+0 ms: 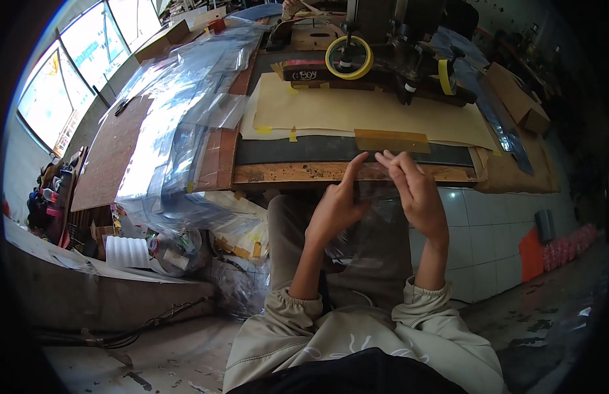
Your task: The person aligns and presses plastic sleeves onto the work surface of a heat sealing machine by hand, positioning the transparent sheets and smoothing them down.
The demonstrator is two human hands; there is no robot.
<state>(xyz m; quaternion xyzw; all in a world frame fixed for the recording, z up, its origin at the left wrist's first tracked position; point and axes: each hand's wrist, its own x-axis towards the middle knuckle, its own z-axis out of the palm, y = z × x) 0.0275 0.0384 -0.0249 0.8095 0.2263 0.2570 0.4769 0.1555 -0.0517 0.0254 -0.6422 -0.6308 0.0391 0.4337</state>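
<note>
My left hand point(335, 211) and my right hand point(419, 197) are raised over my lap, just in front of the table's near edge. A clear plastic sheet point(375, 176) spans the space between them. Both hands look closed on its sides, the fingers pointing up and inward. The sheet's lower part hangs towards my knees, and its outline is hard to follow. Just beyond my fingertips, a translucent amber strip point(393, 141) lies across the front edge of large cream sheets point(357, 111). Small bits of yellow tape stick to those sheets.
A dark machine point(396, 39) stands over the table's far side, with a yellow tape roll point(349, 58) and another roll point(445, 77) hanging from it. Stacked clear plastic sheets point(180, 131) cover the left side. Brown cardboard point(518, 167) lies right. A wooden strip point(291, 173) edges the table.
</note>
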